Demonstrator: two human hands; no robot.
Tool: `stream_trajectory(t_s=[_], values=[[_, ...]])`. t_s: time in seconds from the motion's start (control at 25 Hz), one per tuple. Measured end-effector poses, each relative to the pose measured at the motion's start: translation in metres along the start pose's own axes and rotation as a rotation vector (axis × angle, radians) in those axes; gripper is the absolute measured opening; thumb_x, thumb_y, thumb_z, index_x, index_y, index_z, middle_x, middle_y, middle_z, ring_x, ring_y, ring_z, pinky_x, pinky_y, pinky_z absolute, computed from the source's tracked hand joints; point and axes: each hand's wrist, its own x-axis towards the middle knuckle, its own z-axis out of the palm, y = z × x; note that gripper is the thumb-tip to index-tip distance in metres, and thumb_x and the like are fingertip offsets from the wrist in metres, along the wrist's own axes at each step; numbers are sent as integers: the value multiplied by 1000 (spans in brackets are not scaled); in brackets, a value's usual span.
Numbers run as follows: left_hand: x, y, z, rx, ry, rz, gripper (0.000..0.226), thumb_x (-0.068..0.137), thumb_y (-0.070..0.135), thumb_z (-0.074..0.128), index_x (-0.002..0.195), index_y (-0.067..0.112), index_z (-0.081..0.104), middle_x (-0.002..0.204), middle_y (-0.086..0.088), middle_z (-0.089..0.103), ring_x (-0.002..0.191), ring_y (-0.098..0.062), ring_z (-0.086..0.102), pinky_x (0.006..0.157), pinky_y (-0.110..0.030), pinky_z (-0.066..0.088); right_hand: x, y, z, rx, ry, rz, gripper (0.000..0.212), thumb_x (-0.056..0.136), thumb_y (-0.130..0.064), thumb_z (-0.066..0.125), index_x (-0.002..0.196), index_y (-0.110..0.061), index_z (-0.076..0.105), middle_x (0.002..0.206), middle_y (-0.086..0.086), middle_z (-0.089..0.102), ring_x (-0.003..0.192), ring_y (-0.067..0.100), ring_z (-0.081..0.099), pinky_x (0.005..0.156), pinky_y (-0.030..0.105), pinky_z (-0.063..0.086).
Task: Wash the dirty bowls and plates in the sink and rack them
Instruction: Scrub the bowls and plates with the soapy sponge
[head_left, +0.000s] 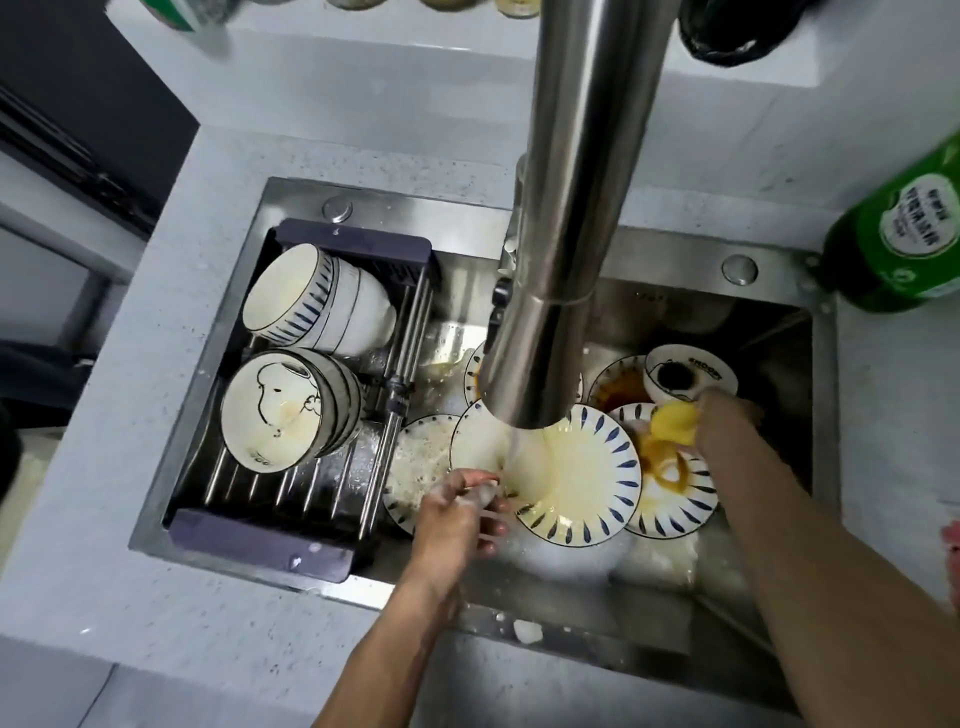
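The faucet (566, 249) blocks the middle of the sink (810, 332), covering most of one plate (470, 371) behind it and part of the wet plate (587, 467). The right hand (727, 410) is mostly hidden behind its own forearm; its fingers cannot be seen around the sponge (674, 422). The green bottle (904, 234) is cut off by the right edge. Jars along the top edge are cropped and blurred.

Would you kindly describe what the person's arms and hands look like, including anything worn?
Both forearms are bare, with no sleeves, gloves, watch or rings in view. The left hand is wet and flecked with white suds. The right hand shows no suds.
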Motion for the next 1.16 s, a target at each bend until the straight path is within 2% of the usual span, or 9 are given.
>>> stream_trajectory(t_s=[0.2,0.36,0.48,0.6,0.68,0.8,0.88,1.0,1.16], values=[[-15,4,6,-110,13,-56,15,97,17,57,107,12,67,86,-5,75,65,-14,65,54,-25,49,-73,24,-20,-125,-23,-213,19,82,-16,62,97,-6,68,89,10,70,81,27,64,69,30,48],[-29,14,22,-205,-69,-122,39,82,43,71,114,21,65,105,-4,74,85,-14,71,87,-40,55,-132,66,3,-213,-255,-48,18,77,-11,67,61,-12,57,58,2,59,60,21,56,59,28,44],[-18,15,18,-190,64,-163,25,88,15,62,113,12,58,90,-8,67,79,-20,62,72,-38,55,-160,79,23,-219,-357,146,11,81,-13,67,75,-7,60,71,8,60,61,20,56,44,20,43],[-7,18,6,-196,87,-279,28,84,-11,42,101,7,54,70,-15,59,61,-27,58,49,-30,53,-172,81,31,-205,-457,272,31,79,-35,73,93,-11,61,103,16,62,85,34,63,50,34,54],[-5,24,3,-105,131,-137,39,84,-11,38,109,16,49,86,-16,63,67,-28,61,43,-25,50,-178,81,27,-165,-451,287,45,77,-52,74,96,-15,58,108,13,58,93,34,60,50,35,55],[-9,25,-11,425,243,334,65,78,-14,45,133,21,42,120,-10,52,86,-20,54,67,-19,47,-181,93,16,-79,-315,292,48,78,-47,76,104,-12,59,111,12,55,99,34,57,48,37,56],[-10,23,-23,785,285,633,74,78,-14,49,143,20,38,127,-12,41,93,-22,51,81,-27,50,-182,104,10,-13,-276,219,28,80,-24,75,98,-7,63,105,16,61,90,33,60,54,37,56],[-10,28,-36,1214,226,650,88,84,-18,42,155,26,17,146,-22,24,123,-31,44,97,-34,50,-199,120,7,40,-253,28,15,80,0,64,94,-3,64,75,10,63,56,20,52,46,25,41],[-22,35,-42,844,181,655,75,77,-18,45,142,18,37,128,-10,36,90,-10,44,84,-14,40,-238,124,34,12,-356,-626,28,70,9,73,84,-13,63,91,-4,61,74,13,60,58,19,48]])
